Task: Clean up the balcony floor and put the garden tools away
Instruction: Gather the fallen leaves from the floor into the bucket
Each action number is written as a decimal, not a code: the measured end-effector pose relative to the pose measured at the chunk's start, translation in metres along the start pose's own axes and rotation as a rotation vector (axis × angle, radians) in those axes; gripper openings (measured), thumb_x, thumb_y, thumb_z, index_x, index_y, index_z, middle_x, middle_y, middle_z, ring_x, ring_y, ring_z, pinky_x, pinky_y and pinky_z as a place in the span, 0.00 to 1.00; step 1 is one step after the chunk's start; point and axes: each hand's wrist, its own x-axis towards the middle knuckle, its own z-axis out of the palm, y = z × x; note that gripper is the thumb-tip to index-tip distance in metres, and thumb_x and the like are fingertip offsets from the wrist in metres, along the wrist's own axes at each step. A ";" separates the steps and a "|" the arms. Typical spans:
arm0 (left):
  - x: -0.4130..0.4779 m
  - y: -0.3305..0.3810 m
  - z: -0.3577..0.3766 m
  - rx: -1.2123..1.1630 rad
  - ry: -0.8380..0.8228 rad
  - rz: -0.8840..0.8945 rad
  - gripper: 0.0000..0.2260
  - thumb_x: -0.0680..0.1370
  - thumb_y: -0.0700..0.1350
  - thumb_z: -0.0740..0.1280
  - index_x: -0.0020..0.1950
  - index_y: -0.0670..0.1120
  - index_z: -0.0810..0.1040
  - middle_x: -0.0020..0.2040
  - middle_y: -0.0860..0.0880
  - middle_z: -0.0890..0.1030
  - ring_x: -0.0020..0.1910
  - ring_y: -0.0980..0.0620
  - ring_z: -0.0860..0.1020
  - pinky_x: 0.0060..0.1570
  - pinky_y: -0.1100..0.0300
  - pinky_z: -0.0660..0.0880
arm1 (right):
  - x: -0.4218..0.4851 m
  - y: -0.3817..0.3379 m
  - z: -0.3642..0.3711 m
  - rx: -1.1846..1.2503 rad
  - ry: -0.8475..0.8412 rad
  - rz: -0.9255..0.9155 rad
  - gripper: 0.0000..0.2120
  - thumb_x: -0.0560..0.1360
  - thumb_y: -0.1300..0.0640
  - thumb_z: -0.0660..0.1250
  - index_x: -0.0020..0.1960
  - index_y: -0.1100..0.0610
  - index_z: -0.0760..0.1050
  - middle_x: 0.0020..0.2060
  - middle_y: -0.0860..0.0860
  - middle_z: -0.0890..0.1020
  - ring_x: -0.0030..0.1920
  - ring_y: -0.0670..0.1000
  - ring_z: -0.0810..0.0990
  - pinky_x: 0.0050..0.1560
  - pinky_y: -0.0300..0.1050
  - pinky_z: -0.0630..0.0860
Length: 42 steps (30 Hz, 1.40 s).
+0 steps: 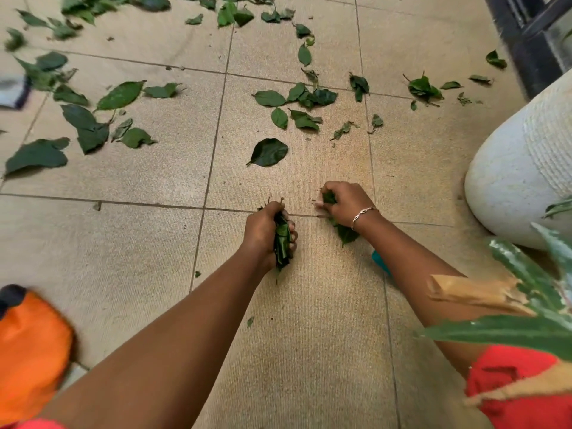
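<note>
While both arms are stretched forward and down over the tiled floor [309,335], an orange object [31,345] is seen blurred at the near left. A red garment [510,388] is seen at the near right, overlapped by variegated plant leaves [510,332]. A teal object [381,262] is partly hidden under the right forearm, and what it is cannot be told.

Farther out, the left hand [267,233] is closed in a fist around a crumpled bunch of leaves [282,239], with stem ends poking out at the top of the fist. Just beside it, the right hand [348,204], a bracelet [364,213] worn at its wrist, is curled down at the floor around a second clump of leaves [347,233]. A white ribbed pot [520,168] is set at the right.

Beyond the hands a single large leaf [268,152] is laid alone. Loose leaves [297,97] are scattered across the far tiles from the left edge to the right. A dark frame [526,38] is seen in the far right corner.
</note>
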 end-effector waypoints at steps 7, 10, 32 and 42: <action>-0.002 0.017 -0.020 -0.106 0.002 0.041 0.14 0.79 0.45 0.57 0.34 0.46 0.66 0.23 0.49 0.69 0.20 0.53 0.66 0.21 0.68 0.63 | -0.017 0.006 -0.020 0.879 0.029 0.228 0.10 0.77 0.64 0.62 0.38 0.55 0.71 0.33 0.50 0.77 0.35 0.46 0.76 0.36 0.36 0.75; 0.004 0.026 -0.028 -0.097 0.011 0.043 0.13 0.79 0.45 0.57 0.34 0.46 0.66 0.23 0.50 0.69 0.20 0.54 0.66 0.21 0.68 0.64 | -0.023 0.005 -0.018 1.011 0.020 0.264 0.09 0.76 0.67 0.63 0.38 0.58 0.71 0.29 0.49 0.78 0.29 0.43 0.77 0.30 0.35 0.74; -0.196 0.171 -0.075 -0.454 0.199 -0.051 0.15 0.79 0.45 0.53 0.31 0.47 0.62 0.20 0.51 0.64 0.17 0.54 0.62 0.21 0.72 0.59 | -0.127 -0.239 -0.079 1.893 -0.175 0.810 0.31 0.76 0.36 0.50 0.22 0.53 0.64 0.19 0.46 0.65 0.17 0.43 0.61 0.20 0.26 0.59; -0.425 0.374 0.036 -0.594 0.197 -0.022 0.14 0.78 0.43 0.54 0.32 0.47 0.63 0.22 0.50 0.67 0.19 0.53 0.64 0.21 0.70 0.63 | -0.217 -0.413 -0.349 1.909 -0.114 0.822 0.33 0.78 0.38 0.51 0.18 0.54 0.64 0.20 0.47 0.66 0.17 0.44 0.61 0.21 0.27 0.57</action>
